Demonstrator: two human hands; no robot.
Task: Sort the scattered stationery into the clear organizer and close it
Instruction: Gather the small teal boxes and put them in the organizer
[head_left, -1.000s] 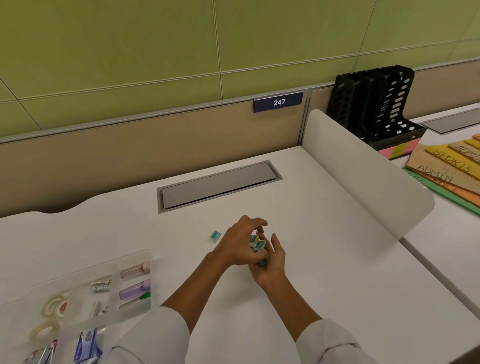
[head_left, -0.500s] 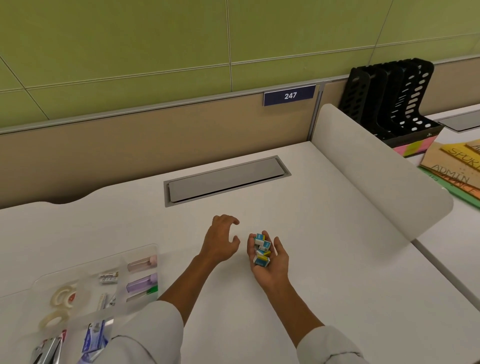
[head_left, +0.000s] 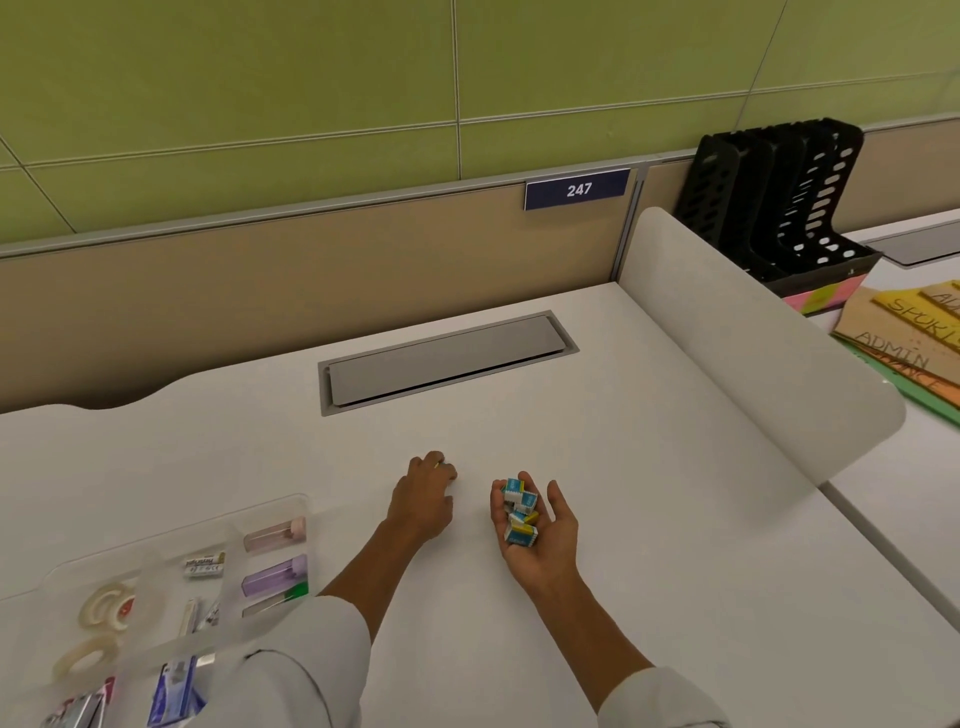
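Your right hand (head_left: 545, 545) lies palm-up, half-curled round 4 small boxes (head_left: 521, 534) (blue, yellow, white), while your left hand (head_left: 423, 501) curls fingertips-down on the desk (head_left: 675, 519) beside it, its hold impossible to tell, the clear organizer (head_left: 270, 507) left of both

light: bright, even, overhead | shadows: soft, faint under my left hand (head_left: 423, 499) and right hand (head_left: 540, 540) on the desk (head_left: 649, 493) | edges: wall lines bend | focus: slightly soft

White desk (head_left: 649, 519) with a grey cable hatch (head_left: 447, 358) set in it, clear organizer (head_left: 171, 540) front-left, probably lidless
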